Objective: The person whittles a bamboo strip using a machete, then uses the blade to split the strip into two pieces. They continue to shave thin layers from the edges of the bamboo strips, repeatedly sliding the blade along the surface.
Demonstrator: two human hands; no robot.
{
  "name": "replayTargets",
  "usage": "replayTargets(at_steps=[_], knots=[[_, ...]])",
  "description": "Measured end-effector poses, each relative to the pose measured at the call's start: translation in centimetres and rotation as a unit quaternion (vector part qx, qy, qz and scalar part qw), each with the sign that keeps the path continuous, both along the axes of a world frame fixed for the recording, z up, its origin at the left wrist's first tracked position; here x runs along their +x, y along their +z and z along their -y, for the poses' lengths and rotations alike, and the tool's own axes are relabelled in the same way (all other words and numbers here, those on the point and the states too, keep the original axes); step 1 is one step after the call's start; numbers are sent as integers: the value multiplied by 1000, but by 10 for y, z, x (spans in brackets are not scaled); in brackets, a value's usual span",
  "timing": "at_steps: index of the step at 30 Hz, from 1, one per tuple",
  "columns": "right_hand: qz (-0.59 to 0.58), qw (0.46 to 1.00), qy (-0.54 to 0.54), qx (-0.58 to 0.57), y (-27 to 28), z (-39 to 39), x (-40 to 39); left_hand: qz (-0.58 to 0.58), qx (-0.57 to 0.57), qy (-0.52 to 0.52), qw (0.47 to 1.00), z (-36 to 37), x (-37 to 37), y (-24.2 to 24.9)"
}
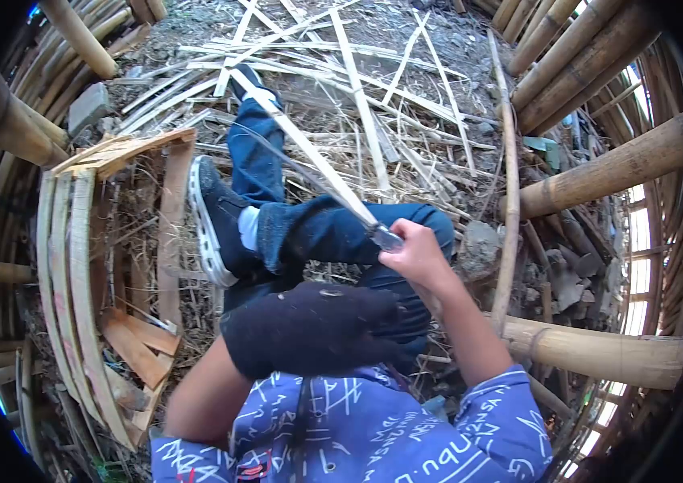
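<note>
1. Bamboo strip, long, thin and pale [309, 149], runs diagonally from upper left, out past the far foot, down to the right hand, passing over the raised knee in blue jeans [333, 229].
2. Right hand [415, 256], bare, fingers curled tight around the handle of a metal blade [385, 237]; the blade's end meets the near end of the strip just above the knuckles.
3. Left hand [313, 328] wears a dark knitted glove and rests low over the lap, just below the knee. Fingers seem folded inward; whether they hold anything cannot be told.
4. Person sits with one leg crossed; a dark shoe with a white sole [214, 221] points toward the left.
5. Curved stack of flat split bamboo slats [76, 266] stands to the left of the legs.
6. Ground ahead is littered with loose pale bamboo slivers [373, 88].
7. Thick round bamboo poles [599, 173] lie at the right, one near the right forearm.
</note>
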State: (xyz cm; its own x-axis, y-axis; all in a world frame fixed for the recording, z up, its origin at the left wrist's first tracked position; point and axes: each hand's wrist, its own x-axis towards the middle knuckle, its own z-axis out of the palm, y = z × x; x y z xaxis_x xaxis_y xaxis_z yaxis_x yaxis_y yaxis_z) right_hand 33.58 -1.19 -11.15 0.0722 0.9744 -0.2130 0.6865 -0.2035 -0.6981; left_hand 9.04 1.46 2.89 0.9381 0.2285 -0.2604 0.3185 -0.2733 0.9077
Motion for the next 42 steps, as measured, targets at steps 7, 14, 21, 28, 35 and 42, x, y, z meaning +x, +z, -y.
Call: replayTargets(at_steps=[7,14,21,28,35,42], knots=[[20,999,-21,27,48,16,9,-51,-135,-8,989,39,18,-102],[1,995,-53,81,72,6,3,66,-230,-23,971,78,93,-186],[-62,988,-94,107,110,-36,-8,241,-439,52,864,79,122,-134],[-278,936,-71,202,130,-83,-13,228,-338,381,830,55,127,-75],[-186,954,-69,224,130,-109,17,225,-67,488,841,-22,103,-116],[-194,922,-97,322,97,-50,43,91,-122,423,894,-59,-32,-93]])
